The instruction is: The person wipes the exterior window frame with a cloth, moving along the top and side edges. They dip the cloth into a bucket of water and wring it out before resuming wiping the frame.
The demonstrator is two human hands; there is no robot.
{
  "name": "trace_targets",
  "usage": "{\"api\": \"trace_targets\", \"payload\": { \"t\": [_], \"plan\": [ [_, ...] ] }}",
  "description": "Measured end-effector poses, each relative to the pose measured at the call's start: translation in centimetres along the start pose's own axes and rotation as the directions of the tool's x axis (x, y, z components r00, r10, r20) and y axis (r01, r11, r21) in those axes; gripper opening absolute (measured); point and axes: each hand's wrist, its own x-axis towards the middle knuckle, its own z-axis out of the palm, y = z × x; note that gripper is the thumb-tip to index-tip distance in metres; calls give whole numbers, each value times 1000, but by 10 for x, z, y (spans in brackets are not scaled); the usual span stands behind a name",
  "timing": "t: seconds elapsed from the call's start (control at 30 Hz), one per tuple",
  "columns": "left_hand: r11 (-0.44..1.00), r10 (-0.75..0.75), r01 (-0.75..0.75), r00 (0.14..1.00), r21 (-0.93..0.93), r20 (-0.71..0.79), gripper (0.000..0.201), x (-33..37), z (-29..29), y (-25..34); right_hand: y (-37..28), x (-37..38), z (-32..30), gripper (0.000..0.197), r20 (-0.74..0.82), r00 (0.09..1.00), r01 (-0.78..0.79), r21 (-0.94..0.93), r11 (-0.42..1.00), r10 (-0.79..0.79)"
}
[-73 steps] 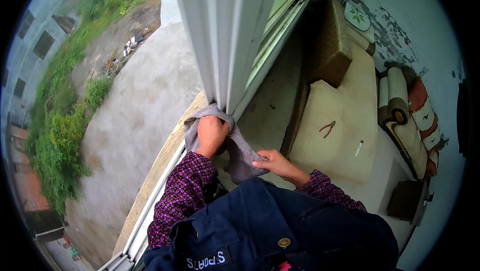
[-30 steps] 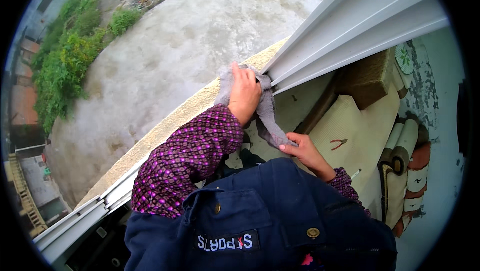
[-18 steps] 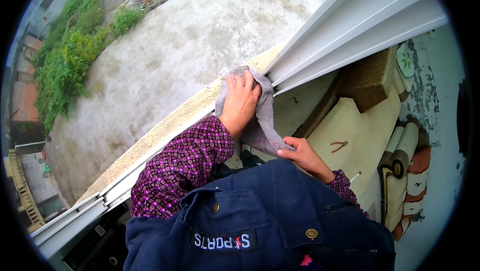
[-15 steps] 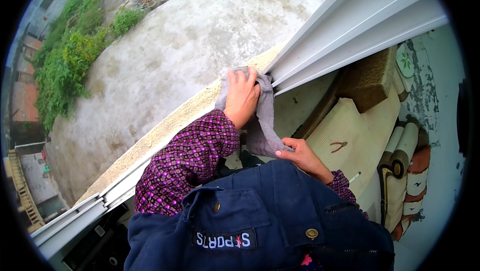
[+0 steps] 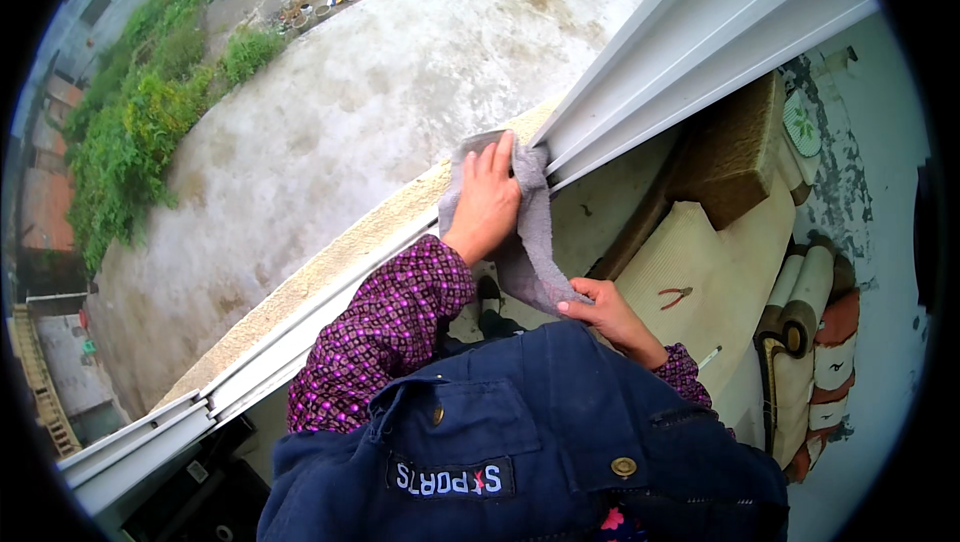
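Observation:
A grey cloth hangs between my two hands beside the white window frame. My left hand presses one end of it onto the window track, close to the foot of the upright frame. Its fingers point away from me, and the thumb is partly hidden by a fold. Nearer my body, my right hand pinches the lower end of the cloth between thumb and fingers. The cloth droops in a loose band from one hand to the other.
Left of my arm runs the white window track, with a rough yellowish ledge outside it. To the right, red-handled pliers lie on a ribbed beige cover. Rolled mats stand by the wall.
My left hand and the cloth under it have shifted slightly. My right hand keeps its grip on the lower end. The view has tilted a little.

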Motion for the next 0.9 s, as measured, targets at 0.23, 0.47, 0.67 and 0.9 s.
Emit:
{"api": "trace_targets", "payload": {
  "t": [0.23, 0.47, 0.67, 0.9],
  "plan": [
    [994, -108, 108, 992, -5, -69, 42, 6, 23, 20, -4, -2, -2, 21, 18, 1000, -7, 15, 1000, 7],
    [971, -234, 234, 972, 44, -21, 32, -2, 37, 12, 3, 3, -2, 20, 47, 998, -49, 67, 997, 46],
    [964, -265, 264, 949, 33, 172, 30, 4, 23, 0, 5, 11, 0, 19, 54, 997, -63, 48, 997, 60],
    [992, -111, 120, 974, -32, 199, 33, 19, 19, -6, 8, 16, -3, 19, 70, 996, -65, 27, 998, 63]
  ]
}}
